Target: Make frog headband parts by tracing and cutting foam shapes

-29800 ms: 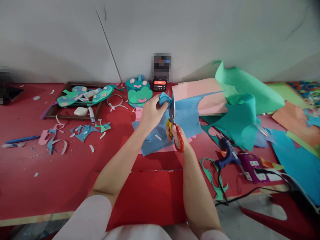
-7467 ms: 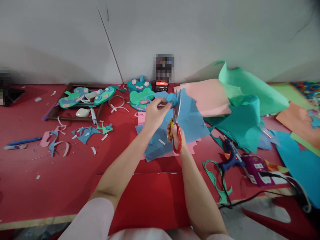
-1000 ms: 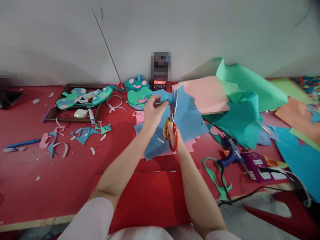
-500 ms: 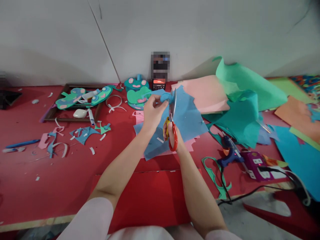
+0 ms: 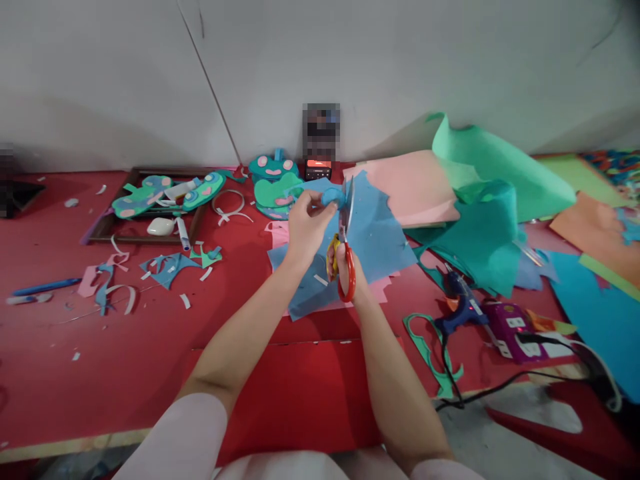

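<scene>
Between the thumb and fingers of my left hand [image 5: 306,225] is a small rounded blue felt piece [image 5: 332,195]. My right hand [image 5: 345,270] grips a pair of scissors [image 5: 349,273] with red and yellow handles, its fingers through the loops. The blades point away from me and lie right against the right edge of the felt piece; whether they are cutting into it I cannot tell. Below both hands a large blue felt sheet [image 5: 375,233] lies on the red table [image 5: 150,367], with pink felt [image 5: 277,233] showing from under it.
Left stands a brown tray [image 5: 105,230] with felt shapes, near felt scraps [image 5: 173,267] and a blue pen [image 5: 47,287]. Green felt face shapes [image 5: 275,193] and a phone [image 5: 320,143] are behind my hands. Right are felt sheets [image 5: 485,233], a glue gun [image 5: 463,303] and a purple power strip [image 5: 510,327].
The blue felt piece has turned slightly in my left fingers, and the scissor blades look a little closer together. Both arms stay in nearly the same place.
</scene>
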